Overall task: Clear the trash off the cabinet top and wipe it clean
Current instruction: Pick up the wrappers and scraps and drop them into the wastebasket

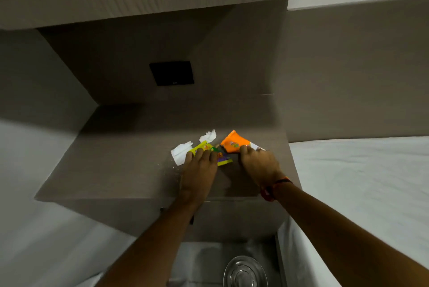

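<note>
On the brown cabinet top (111, 166) lies a small heap of trash. My left hand (199, 170) rests flat, fingers spread, on a yellow-green wrapper (202, 146). A white tissue (181, 153) lies just left of it, and a crumpled white paper (208, 136) sits behind. My right hand (260, 162) pinches the near edge of an orange wrapper (233, 142), with a white scrap (255, 146) under its fingers. Small white crumbs (173, 168) dot the surface near my left wrist.
A black square panel (171, 73) is set in the wall behind the cabinet. White beds flank the cabinet on the left (34, 228) and right (359, 182). A round metal bin (245, 272) stands on the floor below the cabinet front.
</note>
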Motion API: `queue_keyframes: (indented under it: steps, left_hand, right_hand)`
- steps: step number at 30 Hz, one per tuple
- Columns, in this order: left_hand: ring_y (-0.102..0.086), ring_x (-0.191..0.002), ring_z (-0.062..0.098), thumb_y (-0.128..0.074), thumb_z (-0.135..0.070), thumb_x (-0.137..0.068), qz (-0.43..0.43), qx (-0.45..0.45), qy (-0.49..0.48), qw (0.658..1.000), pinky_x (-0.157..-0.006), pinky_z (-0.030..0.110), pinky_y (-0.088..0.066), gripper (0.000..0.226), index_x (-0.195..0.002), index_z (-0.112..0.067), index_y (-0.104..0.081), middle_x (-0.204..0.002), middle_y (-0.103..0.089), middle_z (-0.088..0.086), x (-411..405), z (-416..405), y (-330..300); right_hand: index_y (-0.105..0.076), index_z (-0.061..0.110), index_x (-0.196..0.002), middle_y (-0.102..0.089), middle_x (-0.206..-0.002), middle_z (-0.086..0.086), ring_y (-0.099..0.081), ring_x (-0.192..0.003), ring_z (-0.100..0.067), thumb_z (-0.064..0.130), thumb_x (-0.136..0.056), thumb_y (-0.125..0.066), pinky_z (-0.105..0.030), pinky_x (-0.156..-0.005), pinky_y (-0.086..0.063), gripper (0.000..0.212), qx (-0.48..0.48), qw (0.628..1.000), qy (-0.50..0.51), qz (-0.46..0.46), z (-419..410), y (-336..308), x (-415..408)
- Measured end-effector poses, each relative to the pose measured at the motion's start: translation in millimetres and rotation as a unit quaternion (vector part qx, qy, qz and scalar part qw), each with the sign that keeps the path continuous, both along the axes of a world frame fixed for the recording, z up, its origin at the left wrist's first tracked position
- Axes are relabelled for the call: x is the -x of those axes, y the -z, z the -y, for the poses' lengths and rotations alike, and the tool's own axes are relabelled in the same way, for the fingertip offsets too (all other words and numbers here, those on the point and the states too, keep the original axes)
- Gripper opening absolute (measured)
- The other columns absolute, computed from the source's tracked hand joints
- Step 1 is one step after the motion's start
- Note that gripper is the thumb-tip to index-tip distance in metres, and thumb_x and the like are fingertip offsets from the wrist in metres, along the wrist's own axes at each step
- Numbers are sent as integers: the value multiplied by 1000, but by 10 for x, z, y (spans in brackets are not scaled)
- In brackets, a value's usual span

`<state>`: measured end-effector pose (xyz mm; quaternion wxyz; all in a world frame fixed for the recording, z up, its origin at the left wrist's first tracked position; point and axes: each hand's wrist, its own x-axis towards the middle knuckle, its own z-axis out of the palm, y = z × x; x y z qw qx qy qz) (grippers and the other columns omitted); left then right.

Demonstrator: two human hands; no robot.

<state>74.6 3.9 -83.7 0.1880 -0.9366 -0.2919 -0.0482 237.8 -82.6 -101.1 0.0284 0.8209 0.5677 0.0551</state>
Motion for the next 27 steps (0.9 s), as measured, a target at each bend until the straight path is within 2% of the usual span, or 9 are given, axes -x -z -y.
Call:
queue_keyframes:
  steps: [4, 6, 9, 12, 15, 17, 21, 24, 27]
  left_hand:
    - [-60, -86, 25, -63, -15, -89, 113, 9, 15, 993, -71, 39, -48, 14, -102, -17, -59, -96, -63, 5, 77, 133, -64]
    - [-59, -88, 26, -64, -15, -88, 154, 59, 19, 986, -73, 39, -50, 18, -105, -14, -58, -100, -63, 8, 142, 277, -15]
    - [-56, -89, 27, -50, -13, -88, 216, 150, 42, 964, -73, 38, -52, 18, -106, -12, -52, -102, -58, 11, 248, 544, 167]
    - [-55, -93, 30, -47, -16, -90, 249, 268, 74, 928, -76, 39, -49, 15, -105, -14, -48, -104, -55, 12, 362, 860, 518]
    - [-56, -106, 26, -48, -30, -97, 264, 407, 86, 870, -90, 35, -48, 29, -124, -20, -48, -118, -55, 8, 506, 1170, 928]
    - [-55, -103, 23, -51, -30, -97, 239, 420, 101, 870, -86, 30, -47, 30, -125, -18, -52, -115, -55, 7, 625, 1326, 1284]
    - [-61, -98, 25, -58, -14, -93, 85, 397, 131, 904, -87, 32, -54, 22, -113, -9, -63, -107, -62, 10, 891, 1666, 2165]
    - [-65, -106, 25, -46, -19, -96, 84, 498, 48, 862, -88, 34, -58, 33, -124, -9, -59, -118, -67, 10, 1064, 1806, 2822]
    - [-67, -110, 27, -53, -13, -97, 86, 586, -80, 802, -90, 45, -58, 39, -136, -11, -52, -125, -68, 12, 1138, 1820, 3581]
  right_hand:
    - [-54, 12, -109, -71, -83, -9, -68, -68, -29, 24, -102, -47, -32, -51, -45, 15, -180, 961, 154, -146, 191, -137, 81]
    - [-55, 11, -111, -70, -84, -10, -68, -71, -29, 24, -104, -45, -36, -57, -52, 18, -243, 933, 168, -206, 324, -167, 325]
    - [-52, 10, -114, -71, -87, -12, -68, -76, -36, 28, -105, -41, -40, -62, -52, 22, -253, 899, 160, -319, 547, -131, 739]
    - [-47, 16, -106, -69, -88, -9, -65, -75, -36, 32, -101, -44, -45, -64, -52, 17, -291, 846, 171, -413, 841, 50, 1105]
    - [-42, 24, -96, -60, -72, 6, -59, -60, -17, 32, -99, -36, -33, -51, -46, 11, -327, 826, 162, -430, 1244, 414, 1466]
    - [-41, 28, -96, -54, -66, 11, -55, -56, -10, 28, -98, -35, -26, -46, -40, 7, -305, 824, 193, -436, 1538, 813, 1648]
    - [-43, 21, -101, -61, -73, -1, -59, -59, -20, 30, -102, -30, -39, -51, -51, 16, -194, 806, 322, -457, 2004, 1801, 1785]
    - [-45, 17, -109, -63, -77, -3, -62, -60, -18, 29, -107, -32, -32, -49, -53, 17, -120, 783, 388, -471, 2113, 2624, 1776]
    - [-51, 12, -116, -58, -76, 4, -51, -58, -7, 25, -105, -40, -15, -44, -36, 20, -54, 749, 450, -484, 2138, 3488, 1749]
